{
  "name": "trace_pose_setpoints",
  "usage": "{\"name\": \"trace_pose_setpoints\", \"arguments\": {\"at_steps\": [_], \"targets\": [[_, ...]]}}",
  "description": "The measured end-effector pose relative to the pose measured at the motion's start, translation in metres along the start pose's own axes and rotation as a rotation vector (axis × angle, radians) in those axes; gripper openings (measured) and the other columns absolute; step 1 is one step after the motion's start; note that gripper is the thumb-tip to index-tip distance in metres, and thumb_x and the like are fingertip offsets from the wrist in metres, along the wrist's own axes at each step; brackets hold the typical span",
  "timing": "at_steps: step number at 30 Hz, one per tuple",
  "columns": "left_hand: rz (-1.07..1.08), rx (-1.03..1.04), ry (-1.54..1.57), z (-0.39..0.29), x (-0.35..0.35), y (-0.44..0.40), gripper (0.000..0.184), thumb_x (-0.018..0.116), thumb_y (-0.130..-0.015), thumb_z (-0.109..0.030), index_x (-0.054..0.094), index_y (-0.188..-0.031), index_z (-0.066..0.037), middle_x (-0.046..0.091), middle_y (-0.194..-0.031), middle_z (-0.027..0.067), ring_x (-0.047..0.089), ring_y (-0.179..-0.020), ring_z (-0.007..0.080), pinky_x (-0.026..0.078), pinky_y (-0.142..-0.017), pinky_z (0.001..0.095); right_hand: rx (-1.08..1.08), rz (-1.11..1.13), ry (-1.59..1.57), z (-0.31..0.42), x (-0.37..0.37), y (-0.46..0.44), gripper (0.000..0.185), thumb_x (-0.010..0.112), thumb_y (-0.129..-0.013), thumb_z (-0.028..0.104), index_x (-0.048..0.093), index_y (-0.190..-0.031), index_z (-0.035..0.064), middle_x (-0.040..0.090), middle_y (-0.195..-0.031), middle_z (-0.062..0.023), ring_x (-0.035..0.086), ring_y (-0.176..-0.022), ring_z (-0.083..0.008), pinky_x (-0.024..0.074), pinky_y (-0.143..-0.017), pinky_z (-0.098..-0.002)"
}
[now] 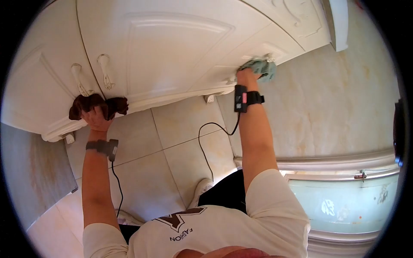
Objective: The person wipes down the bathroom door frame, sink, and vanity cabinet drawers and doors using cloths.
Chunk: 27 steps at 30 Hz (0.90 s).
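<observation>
In the head view, my left hand (pixel 98 119) is closed around a dark brown cloth (pixel 87 104), which is bunched against the lower part of a white cabinet door (pixel 150 56). Just above this cloth, two ornate white handles (pixel 103 71) flank the gap between the doors. My right hand (pixel 247 76) grips a grey-green cloth (pixel 266 69) pressed to the cabinet front farther right, beside a small knob (pixel 269 57). Part of the fingers is covered by this cloth and slightly blurred.
Black straps with small boxes (pixel 241 99) sit on both wrists, each trailing a cable (pixel 200 133). Below the cabinet lies a tiled floor (pixel 172 124). A marbled wall (pixel 318 107) and a frosted glass panel (pixel 340 202) are on the right. My shoe (pixel 201 189) shows below.
</observation>
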<state>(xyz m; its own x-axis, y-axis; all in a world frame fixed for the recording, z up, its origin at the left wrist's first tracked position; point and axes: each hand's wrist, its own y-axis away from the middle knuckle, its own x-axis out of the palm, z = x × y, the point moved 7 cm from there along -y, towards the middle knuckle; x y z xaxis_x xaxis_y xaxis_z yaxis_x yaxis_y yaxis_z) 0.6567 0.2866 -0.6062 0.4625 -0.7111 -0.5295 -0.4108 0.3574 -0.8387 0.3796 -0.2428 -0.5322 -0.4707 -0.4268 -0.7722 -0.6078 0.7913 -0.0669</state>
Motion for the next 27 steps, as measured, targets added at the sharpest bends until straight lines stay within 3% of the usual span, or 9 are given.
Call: {"name": "trace_pose_setpoints", "arguments": {"at_steps": [7, 11, 13, 15, 17, 21, 23, 24, 27], "targets": [[0.002, -0.048, -0.009, 0.010, 0.013, 0.012, 0.088, 0.075, -0.058, -0.048, 0.047, -0.129, -0.005, 0.051, -0.126, 0.0224, 0.043, -0.116, 0.0471, 0.028, -0.095, 0.0612, -0.025, 0.181, -0.310, 0.138, -0.139, 0.105, 0.044, 0.049, -0.091, 0.031, 0.053, -0.130, 0.0123, 0.049, -0.136, -0.0084, 0.043, -0.126, -0.0304, 0.0259, -0.103, -0.0581], [0.069, -0.066, 0.027, 0.020, 0.022, 0.026, 0.085, 0.076, -0.056, -0.046, 0.050, -0.127, -0.007, 0.051, -0.127, 0.0215, 0.042, -0.116, 0.0463, 0.028, -0.095, 0.0609, 0.151, 0.226, -0.328, 0.103, -0.200, 0.114, 0.042, 0.049, -0.092, 0.028, 0.052, -0.132, 0.0141, 0.050, -0.134, -0.0077, 0.045, -0.124, -0.0287, 0.0313, -0.102, -0.0530], [0.078, -0.070, 0.039, 0.018, 0.023, 0.025, 0.085, 0.077, -0.055, -0.046, 0.050, -0.126, -0.008, 0.050, -0.127, 0.0212, 0.042, -0.116, 0.0461, 0.028, -0.095, 0.0606, 0.281, 0.231, -0.283, 0.065, -0.203, 0.100, 0.041, 0.049, -0.093, 0.027, 0.051, -0.133, 0.0149, 0.051, -0.133, -0.0073, 0.046, -0.123, -0.0279, 0.0340, -0.101, -0.0505], [-0.022, -0.027, 0.016, 0.005, 0.006, 0.008, 0.083, 0.077, -0.054, -0.046, 0.052, -0.123, -0.008, 0.051, -0.126, 0.0201, 0.043, -0.114, 0.0446, 0.029, -0.094, 0.0605, 0.381, 0.060, -0.295, 0.042, -0.138, 0.055, 0.040, 0.049, -0.093, 0.027, 0.053, -0.130, 0.0145, 0.053, -0.130, -0.0064, 0.050, -0.118, -0.0269, 0.0349, -0.100, -0.0507], [-0.019, -0.001, 0.013, 0.007, 0.011, 0.010, 0.088, 0.076, -0.057, -0.049, 0.048, -0.128, -0.006, 0.044, -0.132, 0.0242, 0.037, -0.121, 0.0481, 0.025, -0.098, 0.0628, 0.480, -0.114, -0.314, 0.030, -0.132, 0.046, 0.038, 0.050, -0.093, 0.028, 0.055, -0.128, 0.0141, 0.055, -0.126, -0.0055, 0.054, -0.113, -0.0259, 0.0358, -0.099, -0.0508], [-0.025, 0.053, 0.011, 0.002, 0.007, 0.007, 0.094, 0.074, -0.060, -0.051, 0.042, -0.135, -0.005, 0.035, -0.139, 0.0278, 0.030, -0.127, 0.0524, 0.023, -0.102, 0.0652, 0.127, 0.194, -0.182, 0.083, -0.178, 0.101, 0.037, 0.052, -0.091, 0.032, 0.058, -0.121, 0.0119, 0.056, -0.128, -0.0082, 0.056, -0.111, -0.0252, 0.0413, -0.095, -0.0441], [-0.021, 0.052, 0.008, -0.002, 0.004, 0.001, 0.094, 0.075, -0.060, -0.051, 0.041, -0.135, -0.005, 0.034, -0.140, 0.0277, 0.029, -0.128, 0.0523, 0.022, -0.102, 0.0651, 0.047, 0.282, -0.148, 0.104, -0.144, 0.097, 0.037, 0.052, -0.090, 0.033, 0.059, -0.119, 0.0114, 0.056, -0.128, -0.0089, 0.057, -0.110, -0.0251, 0.0427, -0.094, -0.0424], [-0.019, 0.045, -0.004, -0.003, 0.003, 0.000, 0.095, 0.075, -0.059, -0.050, 0.041, -0.135, -0.005, 0.033, -0.141, 0.0276, 0.028, -0.128, 0.0521, 0.022, -0.102, 0.0650, 0.008, 0.040, -0.300, 0.121, -0.102, 0.070, 0.031, 0.053, -0.089, 0.028, 0.064, -0.111, 0.0093, 0.060, -0.121, -0.0126, 0.059, -0.108, -0.0282, 0.0459, -0.091, -0.0432], [-0.094, 0.038, 0.006, -0.004, -0.004, -0.002, 0.085, 0.073, -0.061, -0.050, 0.048, -0.131, -0.007, 0.047, -0.131, 0.0214, 0.042, -0.117, 0.0467, 0.027, -0.095, 0.0617, 0.177, -0.007, -0.530, 0.068, -0.141, 0.079, 0.037, 0.059, -0.084, 0.031, 0.065, -0.112, 0.0066, 0.062, -0.120, -0.0141, 0.058, -0.114, -0.0282, 0.0481, -0.091, -0.0393]]}}
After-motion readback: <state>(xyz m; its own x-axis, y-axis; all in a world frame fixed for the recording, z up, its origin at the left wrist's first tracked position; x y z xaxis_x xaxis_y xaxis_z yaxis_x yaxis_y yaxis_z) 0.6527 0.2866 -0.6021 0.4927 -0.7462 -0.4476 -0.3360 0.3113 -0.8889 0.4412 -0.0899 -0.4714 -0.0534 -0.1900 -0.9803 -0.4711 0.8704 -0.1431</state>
